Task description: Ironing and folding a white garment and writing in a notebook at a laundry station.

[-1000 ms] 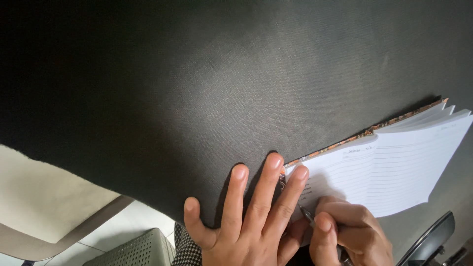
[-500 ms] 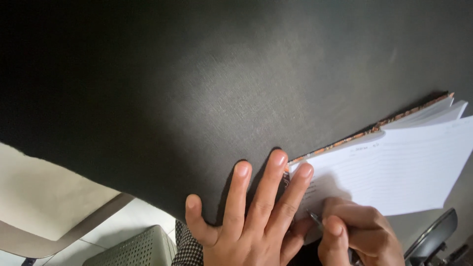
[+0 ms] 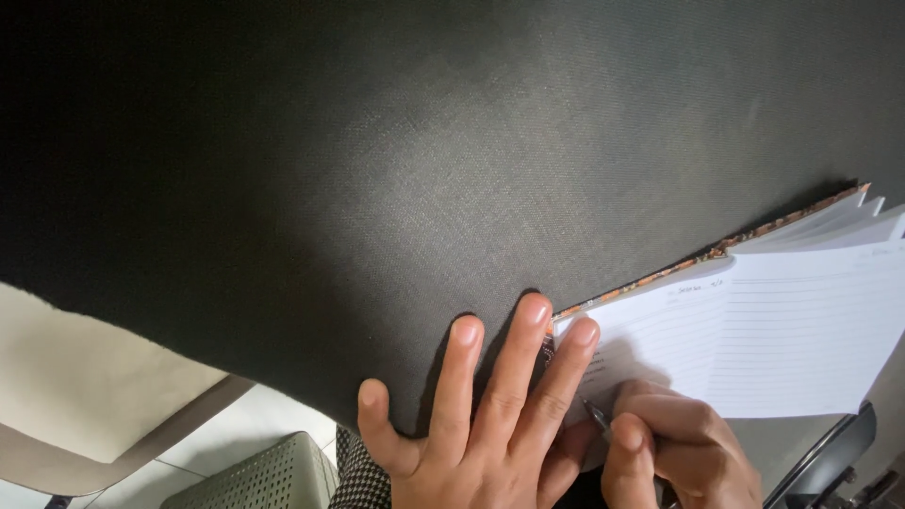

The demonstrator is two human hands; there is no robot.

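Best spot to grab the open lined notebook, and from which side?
Judging by its pose, take the open lined notebook with the patterned cover at its fanned far-right page corner, coming from the right. That end overhangs free; the left hand pins the near corner, and the right hand writes there with a pen.

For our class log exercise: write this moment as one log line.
left hand: flat, steadying notebook | right hand: grip on pen, tip on lined page | surface: black cloth

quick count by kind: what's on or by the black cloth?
Open lined white notebook with orange patterned cover: 1
Slim silver pen, in the right hand: 1
Grey perforated basket at the lower edge: 1
Hands, left hand flat by the notebook: 2
Total: 5
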